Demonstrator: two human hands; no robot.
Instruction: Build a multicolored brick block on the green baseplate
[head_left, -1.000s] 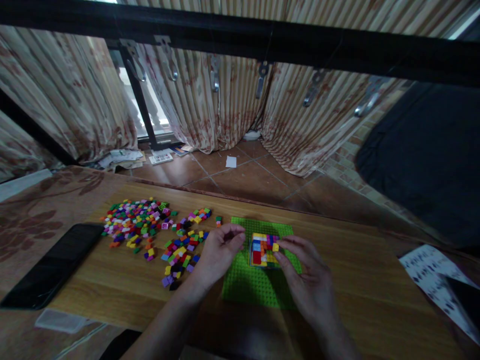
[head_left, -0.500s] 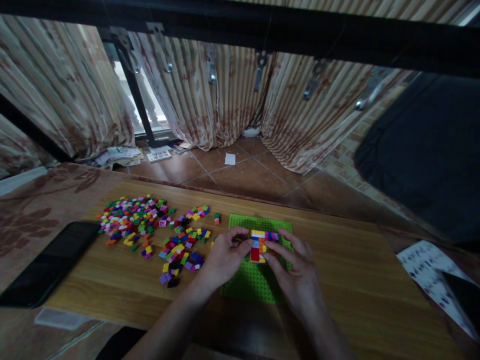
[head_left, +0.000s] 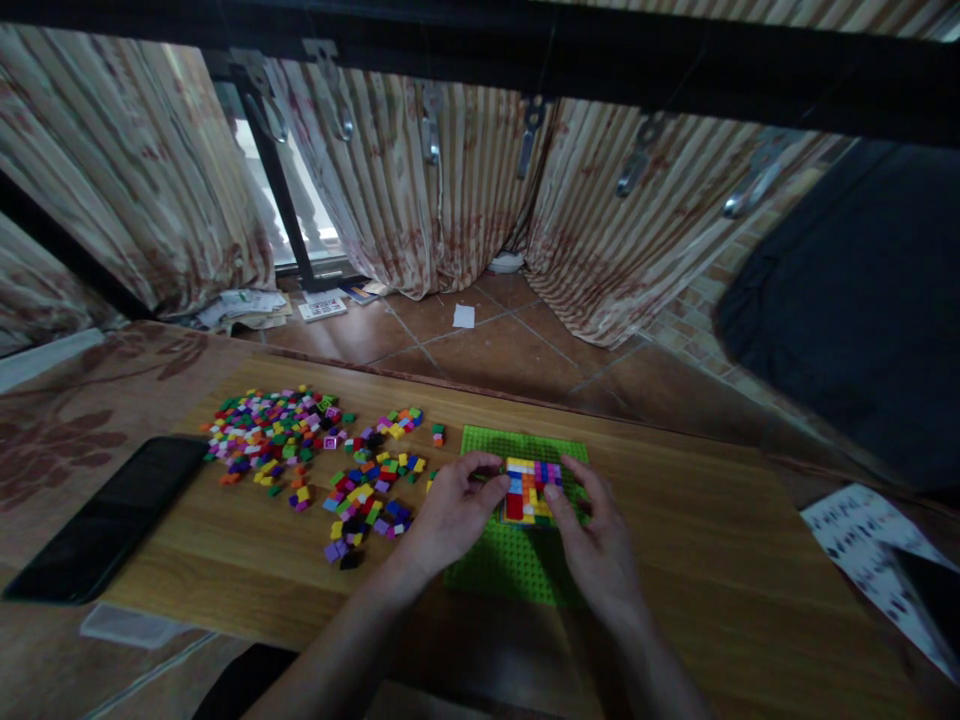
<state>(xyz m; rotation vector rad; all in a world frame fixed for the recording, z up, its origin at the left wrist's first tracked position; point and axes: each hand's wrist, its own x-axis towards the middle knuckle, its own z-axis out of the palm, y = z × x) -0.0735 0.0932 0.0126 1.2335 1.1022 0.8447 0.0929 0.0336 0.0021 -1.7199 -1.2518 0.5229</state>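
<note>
A green studded baseplate (head_left: 501, 567) lies on the wooden table (head_left: 720, 560). On it stands a small square block of many-coloured bricks (head_left: 529, 489). My left hand (head_left: 450, 512) is curled, with thumb and forefinger pinched against the block's left edge. My right hand (head_left: 594, 540) comes in from the lower right, its fingertips pressed against the block's right side. The lower right part of the block is hidden behind my right fingers.
A dense pile of small loose bricks (head_left: 274, 432) lies at the table's far left, with a looser scatter (head_left: 367, 495) beside my left hand. A dark phone (head_left: 105, 520) lies left of the table. A printed sheet (head_left: 874, 560) sits at the right edge.
My right hand carried a yellow brick to the block and now presses on its right side. My left hand moved in to grip the left edge. The view shifted slightly.
</note>
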